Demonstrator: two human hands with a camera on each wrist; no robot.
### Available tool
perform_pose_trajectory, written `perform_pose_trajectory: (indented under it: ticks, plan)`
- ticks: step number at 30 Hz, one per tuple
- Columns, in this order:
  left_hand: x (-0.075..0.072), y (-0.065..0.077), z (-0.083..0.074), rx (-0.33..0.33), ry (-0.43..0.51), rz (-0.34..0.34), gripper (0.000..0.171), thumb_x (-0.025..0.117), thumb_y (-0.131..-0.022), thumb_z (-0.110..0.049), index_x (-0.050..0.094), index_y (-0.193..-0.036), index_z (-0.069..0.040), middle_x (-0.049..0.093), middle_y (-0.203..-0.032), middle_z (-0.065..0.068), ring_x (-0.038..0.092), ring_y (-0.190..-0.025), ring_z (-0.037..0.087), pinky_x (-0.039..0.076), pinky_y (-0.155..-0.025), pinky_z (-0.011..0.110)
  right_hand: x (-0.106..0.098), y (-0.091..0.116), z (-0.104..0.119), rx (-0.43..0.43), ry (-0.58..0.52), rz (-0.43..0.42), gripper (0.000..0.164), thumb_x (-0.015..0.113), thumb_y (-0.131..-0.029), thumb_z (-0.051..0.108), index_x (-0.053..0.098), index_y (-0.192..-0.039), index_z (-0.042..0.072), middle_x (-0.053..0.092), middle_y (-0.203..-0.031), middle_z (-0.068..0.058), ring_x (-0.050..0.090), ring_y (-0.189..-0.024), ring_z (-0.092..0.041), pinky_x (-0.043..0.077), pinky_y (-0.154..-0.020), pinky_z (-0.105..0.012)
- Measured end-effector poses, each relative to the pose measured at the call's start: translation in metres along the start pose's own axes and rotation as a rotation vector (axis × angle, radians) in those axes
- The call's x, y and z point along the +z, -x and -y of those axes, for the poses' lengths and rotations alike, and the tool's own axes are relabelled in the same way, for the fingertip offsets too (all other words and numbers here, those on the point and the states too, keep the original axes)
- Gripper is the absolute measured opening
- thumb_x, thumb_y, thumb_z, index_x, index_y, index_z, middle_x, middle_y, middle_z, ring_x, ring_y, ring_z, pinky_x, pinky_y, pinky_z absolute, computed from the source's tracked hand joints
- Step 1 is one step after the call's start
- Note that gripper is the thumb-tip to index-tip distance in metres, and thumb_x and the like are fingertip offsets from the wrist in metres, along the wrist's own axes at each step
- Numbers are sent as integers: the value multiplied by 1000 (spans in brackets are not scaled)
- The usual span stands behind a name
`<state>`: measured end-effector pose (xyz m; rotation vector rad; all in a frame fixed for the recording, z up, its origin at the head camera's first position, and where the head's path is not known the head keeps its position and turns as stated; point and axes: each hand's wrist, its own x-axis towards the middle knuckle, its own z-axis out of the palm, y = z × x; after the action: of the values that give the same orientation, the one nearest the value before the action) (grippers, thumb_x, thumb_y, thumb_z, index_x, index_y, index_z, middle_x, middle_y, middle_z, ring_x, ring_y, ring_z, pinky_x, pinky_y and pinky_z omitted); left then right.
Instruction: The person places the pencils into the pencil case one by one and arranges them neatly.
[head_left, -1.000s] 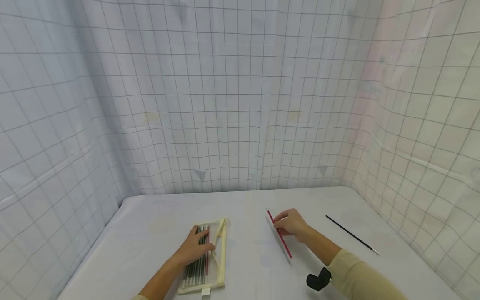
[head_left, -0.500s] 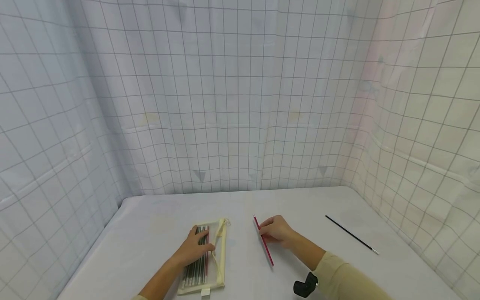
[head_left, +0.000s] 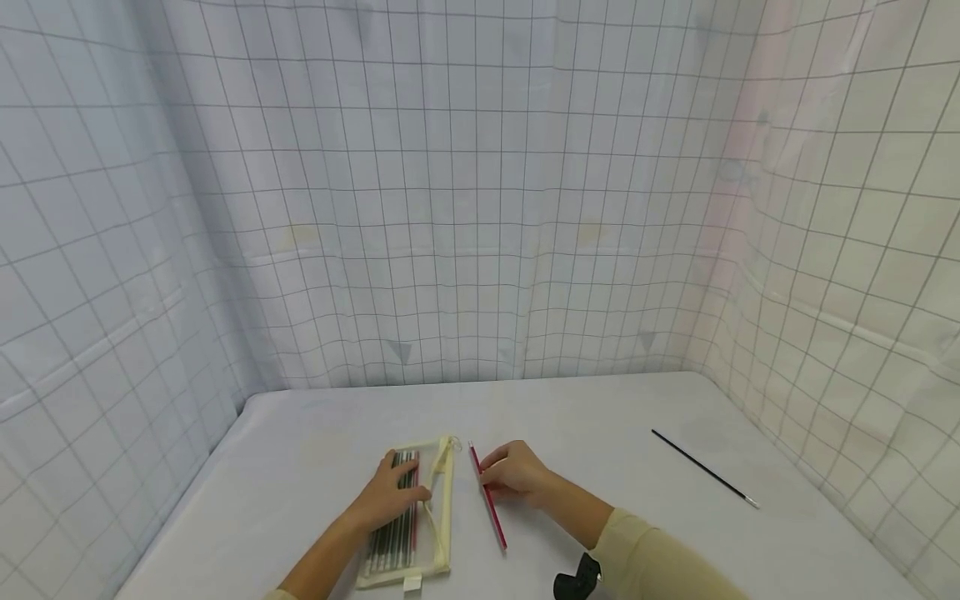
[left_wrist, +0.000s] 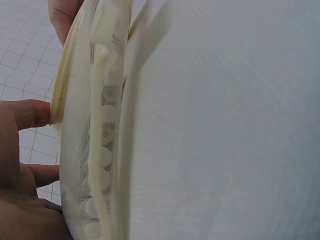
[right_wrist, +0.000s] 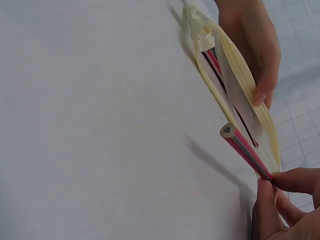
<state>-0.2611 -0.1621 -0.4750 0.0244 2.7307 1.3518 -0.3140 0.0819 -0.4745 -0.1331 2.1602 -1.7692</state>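
A clear zip pencil case (head_left: 447, 533) with cream trim lies on the table, several dark and red pencils (head_left: 393, 533) inside. My left hand (head_left: 386, 500) rests over it with fingers spread. In the right wrist view, its thumb (right_wrist: 261, 95) touches the upper zip edge (right_wrist: 240, 65), and the opening gapes. My right hand (head_left: 517, 471) pinches a red pencil with a dark stripe (right_wrist: 245, 150) between thumb and fingertips, just right of the case. The pencil's flat, unsharpened end (right_wrist: 228, 130) shows there, overlapping the case's opening.
A black pencil (head_left: 705, 469) with a pale tip lies to the right on the white tablecloth (head_left: 600, 400). A small black device (head_left: 577, 579) sits by the right wrist. Gridded white curtains (head_left: 480, 208) stand behind and at both sides.
My right hand has carried the red pencil leftward and a little nearer to me, up beside the case. The left hand and the case stay where they were.
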Motion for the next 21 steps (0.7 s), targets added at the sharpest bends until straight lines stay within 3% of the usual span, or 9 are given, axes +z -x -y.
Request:
perform_pose_trajectory:
  ticks: [9, 21]
  plan:
    - [-1, 1, -1, -16, 25, 0, 78, 74, -88, -29, 45, -152, 6, 5, -164, 37, 9, -146, 63, 20, -110, 76, 21, -1, 5, -9, -65, 66, 15, 75, -82, -11, 71, -96, -7, 66, -78, -9, 62, -62, -12, 57, -56, -25]
    - [-2, 0, -4, -28, 17, -4, 79, 75, -87, -31, 46, -151, 5, 7, -164, 37, 10, -146, 62, 19, -111, 76, 51, -11, 14, -38, -20, 73, 9, 77, -83, -11, 72, -89, -6, 69, -80, -11, 62, -56, -10, 57, -55, -23]
